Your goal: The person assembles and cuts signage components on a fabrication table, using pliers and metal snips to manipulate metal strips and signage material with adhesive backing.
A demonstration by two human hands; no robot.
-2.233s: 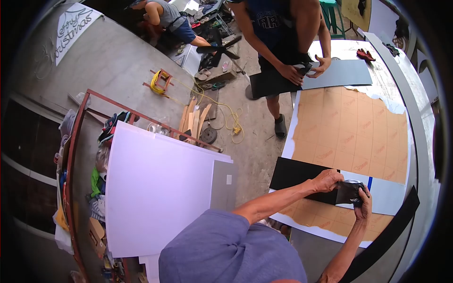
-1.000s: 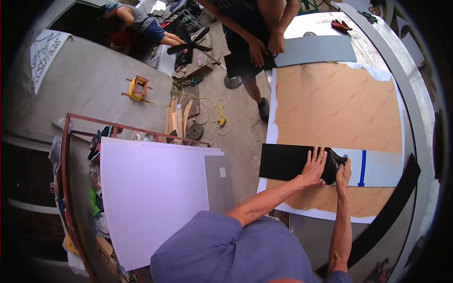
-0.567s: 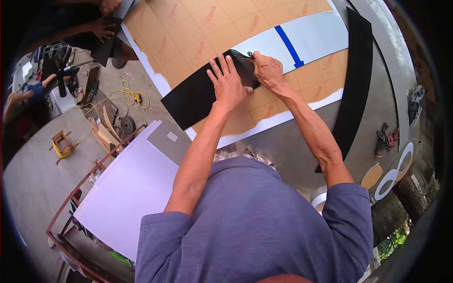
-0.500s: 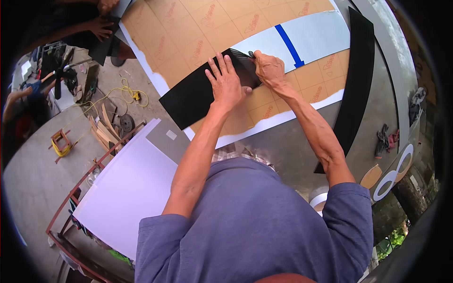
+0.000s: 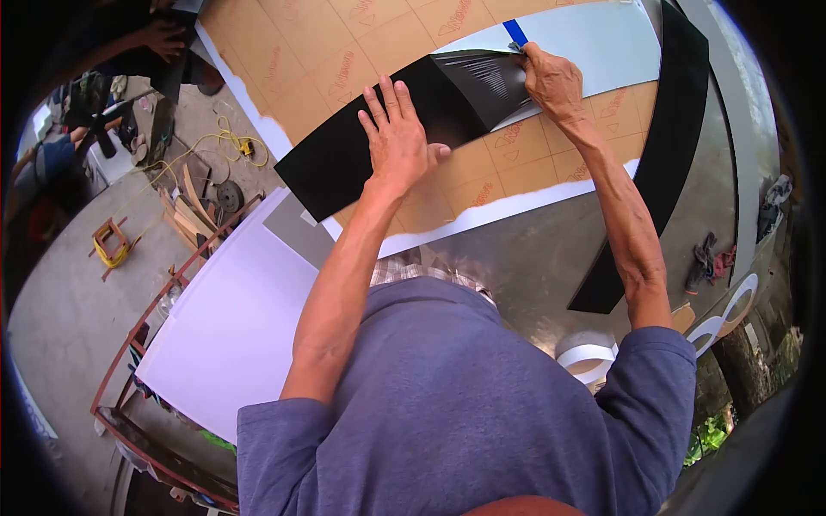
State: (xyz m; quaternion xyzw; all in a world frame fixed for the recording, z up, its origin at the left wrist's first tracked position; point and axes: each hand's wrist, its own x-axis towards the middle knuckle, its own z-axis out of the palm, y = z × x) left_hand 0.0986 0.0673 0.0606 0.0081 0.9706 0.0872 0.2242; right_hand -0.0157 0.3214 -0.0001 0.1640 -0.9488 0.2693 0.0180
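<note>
A curved black strip [image 5: 340, 163] lies across a brown-papered sheet [image 5: 465, 185]. My left hand [image 5: 397, 142] presses flat on the strip, fingers spread, thumb out to the right. At the strip's right part a thin dark film [image 5: 482, 77] is stretched and wrinkled, its corner pinched in my right hand [image 5: 552, 86]. Beyond the film runs a pale bluish-white curved surface [image 5: 602, 52] in line with the black strip. A blue band [image 5: 514, 33] crosses it, partly covered by film and hand. How the film joins the strip underneath I cannot make out.
Another long black curved strip [image 5: 675, 120] lies at the right on the grey tabletop [image 5: 525, 249]. White sheets [image 5: 228, 318] are stacked at the lower left by a rusty metal frame [image 5: 112, 378]. A roll of tape [image 5: 589, 361] sits by my right side. Another person's hand [image 5: 162, 39] is at upper left.
My right hand has moved right and away from me with the film, stretching it farther over the pale surface and part of the blue band. My left hand stays flat on the strip.
</note>
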